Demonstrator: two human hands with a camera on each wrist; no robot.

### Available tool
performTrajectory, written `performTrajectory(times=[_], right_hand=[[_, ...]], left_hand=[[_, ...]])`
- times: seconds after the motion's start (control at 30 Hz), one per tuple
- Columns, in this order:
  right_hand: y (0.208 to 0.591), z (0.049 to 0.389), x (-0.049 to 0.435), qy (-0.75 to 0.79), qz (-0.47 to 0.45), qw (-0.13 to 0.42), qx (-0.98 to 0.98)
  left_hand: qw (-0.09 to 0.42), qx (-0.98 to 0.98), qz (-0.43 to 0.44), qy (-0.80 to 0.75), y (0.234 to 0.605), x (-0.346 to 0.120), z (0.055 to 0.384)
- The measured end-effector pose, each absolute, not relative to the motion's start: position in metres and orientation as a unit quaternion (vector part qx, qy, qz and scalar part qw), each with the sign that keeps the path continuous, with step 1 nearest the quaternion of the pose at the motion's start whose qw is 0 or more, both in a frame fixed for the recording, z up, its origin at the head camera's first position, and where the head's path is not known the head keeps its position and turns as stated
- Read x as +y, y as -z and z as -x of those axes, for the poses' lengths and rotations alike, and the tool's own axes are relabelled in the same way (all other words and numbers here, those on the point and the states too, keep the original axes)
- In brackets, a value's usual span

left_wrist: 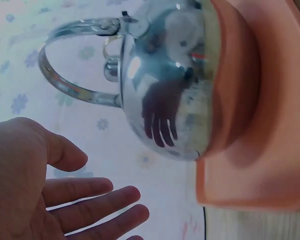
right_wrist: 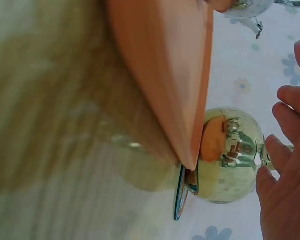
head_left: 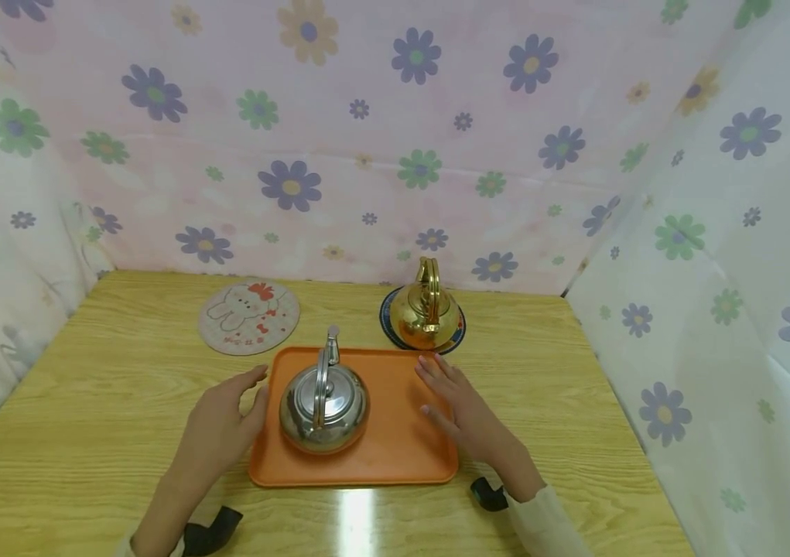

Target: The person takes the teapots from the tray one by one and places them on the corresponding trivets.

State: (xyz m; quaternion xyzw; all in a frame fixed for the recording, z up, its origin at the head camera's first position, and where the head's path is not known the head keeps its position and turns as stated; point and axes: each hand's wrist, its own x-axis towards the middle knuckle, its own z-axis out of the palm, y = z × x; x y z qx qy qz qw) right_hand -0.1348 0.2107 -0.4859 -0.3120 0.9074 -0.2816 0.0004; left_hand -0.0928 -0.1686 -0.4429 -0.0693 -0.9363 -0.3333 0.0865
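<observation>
A silver kettle (head_left: 325, 410) stands on the left half of an orange tray (head_left: 408, 433), its spout toward the back. My left hand (head_left: 220, 425) is beside the tray's left edge, fingers apart from the kettle; in the left wrist view the left hand (left_wrist: 65, 195) has loosely extended fingers and holds nothing. Over the tray's right edge hovers my right hand (head_left: 460, 414), its fingers spread and empty. Behind that hand a gold kettle (head_left: 422, 316) sits on a blue patterned mat (head_left: 386, 317). In the right wrist view the gold kettle (right_wrist: 230, 165) appears beyond the tray's corner, near the fingers.
A round pink mat with a rabbit picture (head_left: 248, 317) lies at the back left of the wooden table (head_left: 88, 418). Flowered cloth (head_left: 367, 139) hangs behind the table and along both sides. Black wrist mounts (head_left: 212, 532) are attached near both wrists.
</observation>
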Motion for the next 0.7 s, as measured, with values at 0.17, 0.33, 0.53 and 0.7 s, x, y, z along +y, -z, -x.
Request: performTrajectory(times=[0.17,0.33,0.53,0.7], right_hand=[[0.491,0.129,0.215,0.268,0.315,0.016,0.910],[0.490,0.122,0.218,0.265,0.311,0.018,0.913],[0.493,0.117,0.225,0.253,0.293,0.033,0.922],[0.497,0.115,0.231,0.251,0.271,0.063,0.927]], left_hand=[[0.095,-0.926,0.076,0.356,0.436,-0.164,0.089],[0.127,-0.907,0.092,0.391,0.438,-0.159,0.089],[0.119,-0.873,0.104,0.461,0.439,-0.155,0.086],[0.074,-0.843,0.102,0.523,0.436,-0.153,0.085]])
